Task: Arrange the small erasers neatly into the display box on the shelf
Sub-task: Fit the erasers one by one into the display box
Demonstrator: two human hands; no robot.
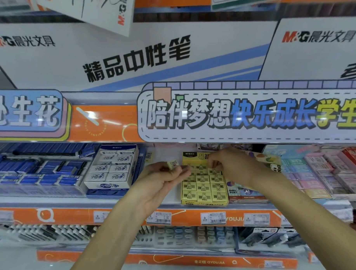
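A yellow display box stands on the shelf, filled with rows of small yellow erasers printed with a rabbit. My left hand is just left of the box, palm up, and pinches one small yellow eraser between thumb and fingers. My right hand reaches over the back rows of the box, fingertips down on an eraser there. Whether it grips that eraser is hidden by the fingers.
A white box of larger white erasers sits to the left, with blue erasers beyond it. Pastel eraser boxes fill the right side. The orange shelf edge carries price tags. A banner overhangs the shelf.
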